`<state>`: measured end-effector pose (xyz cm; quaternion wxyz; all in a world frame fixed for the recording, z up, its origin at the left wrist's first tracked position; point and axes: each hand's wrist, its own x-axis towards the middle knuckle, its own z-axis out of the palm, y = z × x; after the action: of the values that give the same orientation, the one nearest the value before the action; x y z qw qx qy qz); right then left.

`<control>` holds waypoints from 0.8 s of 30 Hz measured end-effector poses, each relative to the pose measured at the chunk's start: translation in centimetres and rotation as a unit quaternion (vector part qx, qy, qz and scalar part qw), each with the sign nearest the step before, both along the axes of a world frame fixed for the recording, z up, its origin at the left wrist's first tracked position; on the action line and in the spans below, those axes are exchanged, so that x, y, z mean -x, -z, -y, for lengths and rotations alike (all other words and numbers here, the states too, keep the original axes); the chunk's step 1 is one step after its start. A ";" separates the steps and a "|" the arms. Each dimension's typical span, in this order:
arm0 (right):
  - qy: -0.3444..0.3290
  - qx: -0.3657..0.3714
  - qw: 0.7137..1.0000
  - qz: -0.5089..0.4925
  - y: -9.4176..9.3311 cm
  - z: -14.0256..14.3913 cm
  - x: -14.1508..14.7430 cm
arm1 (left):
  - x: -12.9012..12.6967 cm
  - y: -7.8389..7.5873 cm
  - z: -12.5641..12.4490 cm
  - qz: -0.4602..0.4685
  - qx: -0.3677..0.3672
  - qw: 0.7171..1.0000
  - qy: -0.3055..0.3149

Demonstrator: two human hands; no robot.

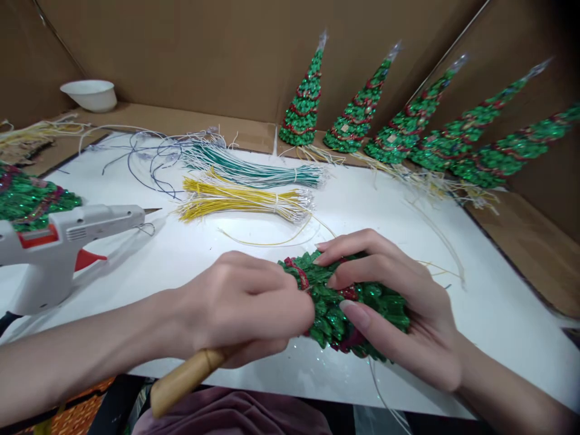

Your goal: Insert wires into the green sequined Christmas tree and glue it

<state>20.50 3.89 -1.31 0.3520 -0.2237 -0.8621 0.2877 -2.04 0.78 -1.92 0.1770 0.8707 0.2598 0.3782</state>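
left hand (247, 308) fisted, right hand (389, 302) curled, fingertips nearly meeting

Right hand (399, 302) grips sequin tree (335, 308); left hand (244, 308) holds wooden-handled tool (181, 380) against it.

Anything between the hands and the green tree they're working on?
Nothing visible. The right hand grips the tree directly; the left hand, holding a wooden-handled tool, presses against its tip.

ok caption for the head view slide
Both hands, left hand gripping a wooden-handled tool, work on a green sequinned cone tree beside a white glue gun.
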 end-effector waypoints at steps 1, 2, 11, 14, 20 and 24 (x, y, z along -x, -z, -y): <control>0.001 0.001 1.000 0.001 0.0 0.0 0.0 | 0.0 0.4 0.1 0.007 -0.015 1.000 0.014; 0.001 0.002 1.000 0.002 0.0 0.0 0.1 | 0.0 0.7 0.1 0.011 -0.039 0.999 0.030; 0.002 0.000 1.000 0.007 0.0 0.0 0.0 | -0.6 1.1 0.3 0.000 -0.091 0.996 0.011; 0.001 -0.001 1.000 0.006 0.0 0.0 0.0 | -0.9 1.1 0.5 0.012 -0.054 0.998 -0.001; 0.002 -0.002 1.000 0.008 -0.1 0.0 0.0 | -1.3 0.8 0.5 0.023 -0.003 0.999 -0.023; 0.004 -0.001 1.000 0.009 -0.1 0.0 0.0 | -1.3 0.5 0.5 0.009 -0.003 0.999 -0.035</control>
<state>20.46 3.85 -1.24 0.3456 -0.2295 -0.8645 0.2838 -0.70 0.28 -2.39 0.1635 0.8580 0.2875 0.3931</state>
